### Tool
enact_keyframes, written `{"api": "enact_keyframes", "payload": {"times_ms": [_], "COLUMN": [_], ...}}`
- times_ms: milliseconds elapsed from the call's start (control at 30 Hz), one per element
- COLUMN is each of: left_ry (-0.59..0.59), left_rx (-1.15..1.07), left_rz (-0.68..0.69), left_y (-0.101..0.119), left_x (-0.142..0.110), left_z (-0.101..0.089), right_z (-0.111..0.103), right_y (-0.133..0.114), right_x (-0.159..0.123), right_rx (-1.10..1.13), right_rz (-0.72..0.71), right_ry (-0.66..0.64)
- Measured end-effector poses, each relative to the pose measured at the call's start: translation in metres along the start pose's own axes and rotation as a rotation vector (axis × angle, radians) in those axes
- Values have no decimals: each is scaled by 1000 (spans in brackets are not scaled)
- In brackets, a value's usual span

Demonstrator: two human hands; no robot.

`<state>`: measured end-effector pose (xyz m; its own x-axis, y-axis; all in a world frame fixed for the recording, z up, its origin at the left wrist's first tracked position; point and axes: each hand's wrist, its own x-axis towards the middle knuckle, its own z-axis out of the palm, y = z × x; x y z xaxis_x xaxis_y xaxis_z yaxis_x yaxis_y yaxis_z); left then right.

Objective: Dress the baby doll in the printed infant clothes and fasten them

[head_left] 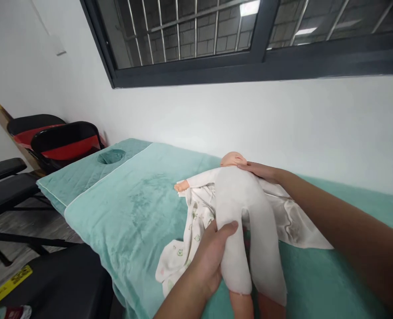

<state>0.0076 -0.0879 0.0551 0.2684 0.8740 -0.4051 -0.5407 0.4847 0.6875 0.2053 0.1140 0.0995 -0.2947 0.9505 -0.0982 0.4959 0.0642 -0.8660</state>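
Note:
A baby doll [239,190] with a white cloth body and limbs lies lengthwise away from me, its head [230,158] at the far end. My left hand [213,257] is wrapped round its left-side leg, thumb on top and fingers underneath. Beside the doll's head and neck, my right hand [261,170] lies with straight fingers touching it; part of that hand is hidden behind the doll's body. Under and beside the doll spreads a baby garment [179,257], white with small green prints. Its paler plain side [299,226] shows to the right.
The teal plush cover [126,212] lies over a bed with a face hole [112,156] at the far left. A white wall [170,115] and a barred window [190,35] stand behind. Black and red chairs [66,146] stand left; a black seat [60,283] is close by.

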Motion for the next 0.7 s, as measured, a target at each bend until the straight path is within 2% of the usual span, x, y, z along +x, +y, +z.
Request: {"api": "enact_keyframes", "payload": {"times_ms": [67, 100, 167, 233, 333, 433, 567, 700], "left_ry": [-26, -44, -82, -108, -95, -30, 89, 175], "left_rx": [1, -2, -13, -24, 18, 62, 81, 179], "left_rz": [25, 35, 52, 70, 72, 31, -15, 66], "left_y": [21, 33, 62, 92, 135, 170, 197, 205], "left_x": [-3, -4, -2, 3, 16, 31, 47, 59], "left_z": [-1, -4, -17, -37, -76, -117, -157, -185], "right_z": [-5, -4, 2, 17, 46, 78, 114, 136], "right_y": [-10, -16, -29, -42, -56, -60, -57, -56], "right_x": [7, 13, 30, 52, 94, 138, 189, 215], "right_rx": [133, 190, 238, 253, 292, 348, 437, 447], "right_rz": [-4, -5, -16, -51, -134, -137, -72, -113], "right_ry": [-193, -249, -238, -215, -192, -210, -283, -312]}}
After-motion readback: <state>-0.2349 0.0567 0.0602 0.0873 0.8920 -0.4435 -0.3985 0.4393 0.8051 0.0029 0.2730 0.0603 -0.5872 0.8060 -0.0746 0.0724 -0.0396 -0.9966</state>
